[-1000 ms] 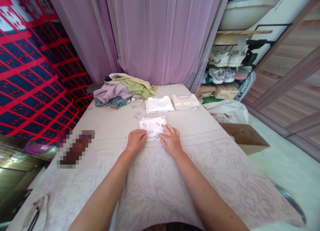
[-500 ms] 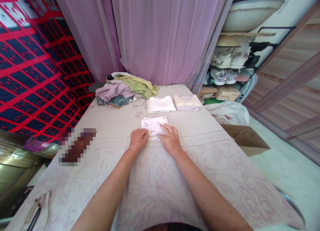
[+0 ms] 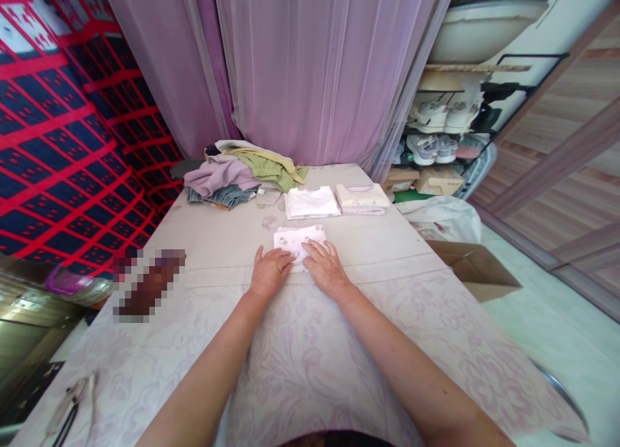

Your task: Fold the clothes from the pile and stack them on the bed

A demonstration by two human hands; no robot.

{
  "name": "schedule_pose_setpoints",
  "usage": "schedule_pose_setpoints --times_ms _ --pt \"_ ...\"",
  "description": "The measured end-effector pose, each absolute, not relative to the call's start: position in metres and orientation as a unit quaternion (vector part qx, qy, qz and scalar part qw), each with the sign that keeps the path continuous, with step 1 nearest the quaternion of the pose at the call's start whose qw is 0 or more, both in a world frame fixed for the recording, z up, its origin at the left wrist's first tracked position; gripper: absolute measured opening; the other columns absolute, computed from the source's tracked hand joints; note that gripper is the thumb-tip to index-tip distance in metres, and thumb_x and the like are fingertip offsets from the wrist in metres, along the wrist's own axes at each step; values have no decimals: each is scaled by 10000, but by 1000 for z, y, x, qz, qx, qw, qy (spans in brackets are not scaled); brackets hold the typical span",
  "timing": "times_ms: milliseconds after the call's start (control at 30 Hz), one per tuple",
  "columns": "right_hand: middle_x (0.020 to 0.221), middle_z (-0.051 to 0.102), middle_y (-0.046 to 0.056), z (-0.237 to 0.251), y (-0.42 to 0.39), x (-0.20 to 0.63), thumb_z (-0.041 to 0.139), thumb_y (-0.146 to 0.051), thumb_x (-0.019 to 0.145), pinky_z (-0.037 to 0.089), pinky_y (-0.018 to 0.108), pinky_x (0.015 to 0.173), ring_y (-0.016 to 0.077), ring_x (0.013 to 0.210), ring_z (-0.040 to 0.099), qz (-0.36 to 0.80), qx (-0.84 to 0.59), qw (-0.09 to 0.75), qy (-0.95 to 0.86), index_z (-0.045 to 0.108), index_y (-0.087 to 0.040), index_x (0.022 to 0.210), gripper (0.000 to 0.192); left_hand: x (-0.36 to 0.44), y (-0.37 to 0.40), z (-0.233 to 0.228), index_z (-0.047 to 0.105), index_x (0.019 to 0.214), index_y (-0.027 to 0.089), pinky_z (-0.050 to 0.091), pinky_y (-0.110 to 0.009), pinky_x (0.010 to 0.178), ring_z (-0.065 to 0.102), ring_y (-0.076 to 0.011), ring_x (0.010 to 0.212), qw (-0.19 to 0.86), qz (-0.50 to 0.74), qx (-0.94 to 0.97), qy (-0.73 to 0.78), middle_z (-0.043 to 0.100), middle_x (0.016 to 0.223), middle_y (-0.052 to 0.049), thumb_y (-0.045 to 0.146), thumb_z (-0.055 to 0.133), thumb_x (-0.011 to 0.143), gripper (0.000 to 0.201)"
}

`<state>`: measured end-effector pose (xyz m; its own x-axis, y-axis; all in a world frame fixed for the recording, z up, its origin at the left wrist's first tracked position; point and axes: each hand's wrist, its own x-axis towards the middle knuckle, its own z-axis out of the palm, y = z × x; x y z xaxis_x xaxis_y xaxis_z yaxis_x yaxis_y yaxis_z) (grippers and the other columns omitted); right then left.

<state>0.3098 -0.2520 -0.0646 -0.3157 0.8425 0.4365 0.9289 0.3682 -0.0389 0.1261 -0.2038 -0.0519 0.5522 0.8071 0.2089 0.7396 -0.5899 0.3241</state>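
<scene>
A small folded garment (image 3: 299,237), white-pink with a scattered print, lies flat on the cloth-covered table (image 3: 310,343). My left hand (image 3: 270,270) rests at its near left corner, fingers stretched out and the thumb apart. From the right, my right hand (image 3: 325,266) lies over its near right part with the fingers spread flat. Both hands touch the fabric, and neither grips it. Just behind it sit a folded white garment stack (image 3: 313,202) and a folded cream and lilac stack (image 3: 362,198).
A loose heap of clothes (image 3: 232,172) lies at the back left, before a purple curtain (image 3: 310,72). On the right stand a shoe rack (image 3: 450,130) and an open cardboard box (image 3: 477,269). Cables (image 3: 72,408) lie at the near left corner.
My left hand has opened from curled fingers to stretched ones. My right hand has slid slightly left across the garment, which stays in place.
</scene>
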Motion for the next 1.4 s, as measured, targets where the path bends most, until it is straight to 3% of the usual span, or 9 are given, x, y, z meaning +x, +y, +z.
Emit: schedule_pose_setpoints --times_ms 267,400,600,733,900,1067,1167,1267,1400 --pt "1311 563 79 -67 -264 311 453 -184 907 194 502 1075 246 1297 370 -68 -579 222 -782 673 -218 857 229 124 -207 -58 652 1106 346 134 -537 1121 492 -225 1240 93 159 877 445 639 1231 5 278 486 905 269" --pt "1326 546 78 -67 -265 313 489 -209 885 248 475 1048 249 1294 371 -44 -590 229 -773 683 -231 871 195 121 -213 -56 575 1228 350 128 -546 1122 435 -238 1289 80 138 891 424 586 1306 4 306 466 913 336" --pt "1296 574 80 -65 -272 321 455 -176 872 299 401 1026 211 1229 454 -34 -605 298 -737 644 -208 1074 278 118 -219 -58 496 1321 367 104 -569 1119 315 -279 1365 65 108 908 400 454 1432 -34 396 445 918 407" --pt "1335 553 54 -65 -276 327 454 -220 896 263 454 1041 226 1263 432 -18 -608 245 -755 602 -266 1197 339 117 -216 -59 508 1304 379 98 -569 1121 282 -270 1382 79 95 910 397 411 1463 -19 390 431 923 389" --pt "1321 568 27 -71 -280 336 478 -225 891 291 481 1019 234 1239 462 -10 -644 227 -731 667 -323 1097 296 114 -213 -56 545 1260 360 103 -582 1115 317 -251 1367 112 102 901 406 458 1430 -5 371 382 942 358" --pt "1189 652 48 -71 -275 342 452 -314 908 403 389 967 196 1093 583 5 -654 306 -692 729 -271 921 280 120 -210 -47 646 1098 308 125 -583 1112 395 -244 1319 124 125 885 431 542 1356 -8 384 363 944 331" --pt "1131 679 62 -62 -258 336 406 -279 916 428 344 963 184 1057 604 -5 -656 347 -670 701 -233 1016 315 132 -200 -42 636 1127 264 183 -502 1128 399 -225 1318 101 140 887 429 549 1349 -26 299 349 939 345" --pt "1288 586 91 -52 -232 322 408 -195 889 372 368 1029 202 1199 512 -25 -652 312 -690 588 -191 1229 385 145 -186 -45 491 1327 184 214 -459 1127 287 -254 1382 90 126 886 437 401 1466 -82 285 380 913 441" --pt "1424 451 100 -53 -208 308 424 -207 889 290 487 1071 261 1329 365 5 -657 196 -728 521 -200 1305 428 154 -175 -60 348 1424 151 173 -498 1127 192 -291 1413 87 85 875 468 286 1518 -118 397 387 905 575"
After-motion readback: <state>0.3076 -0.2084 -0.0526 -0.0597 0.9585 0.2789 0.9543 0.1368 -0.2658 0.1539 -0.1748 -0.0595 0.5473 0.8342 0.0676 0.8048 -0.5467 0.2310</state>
